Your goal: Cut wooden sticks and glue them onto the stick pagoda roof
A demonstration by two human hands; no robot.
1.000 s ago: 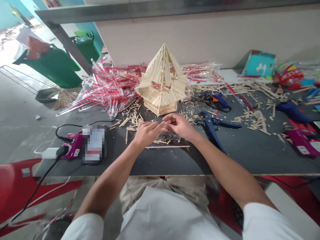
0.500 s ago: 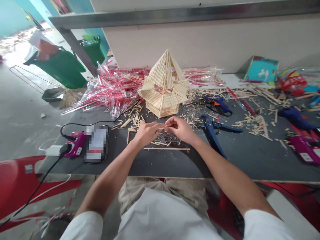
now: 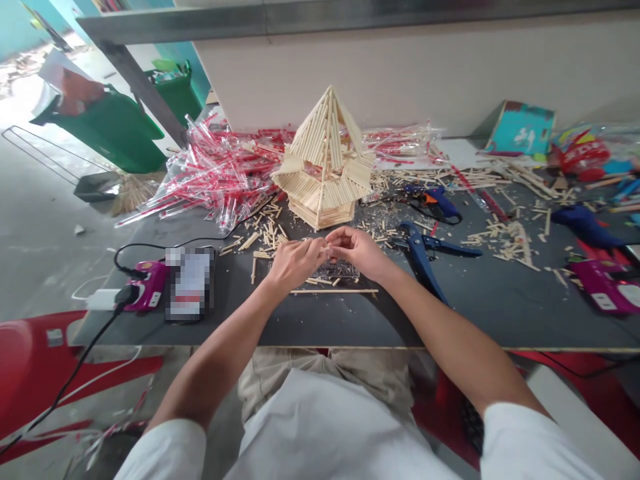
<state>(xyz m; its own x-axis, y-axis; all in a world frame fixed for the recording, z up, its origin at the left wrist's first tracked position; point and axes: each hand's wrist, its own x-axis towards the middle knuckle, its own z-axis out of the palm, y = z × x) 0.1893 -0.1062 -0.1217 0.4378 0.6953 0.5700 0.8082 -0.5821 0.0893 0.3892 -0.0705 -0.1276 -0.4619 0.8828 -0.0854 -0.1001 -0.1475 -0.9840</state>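
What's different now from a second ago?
Only a little: the fingers of the left hand look more bent, beside the right hand. I can't see anything picked up or let go. The stick house, blue cutter and long stick stayed put.

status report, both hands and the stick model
Left hand and right hand close together, fingertips nearly meeting, grip unclear. Stick model upright just beyond. Loose stick pieces scattered around; blue cutter beside right forearm.

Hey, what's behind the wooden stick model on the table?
Behind the model, red and clear wrappers show on both sides, with a pale wall beyond. Whatever sits directly behind it is mostly covered by its sticks, so I can't tell.
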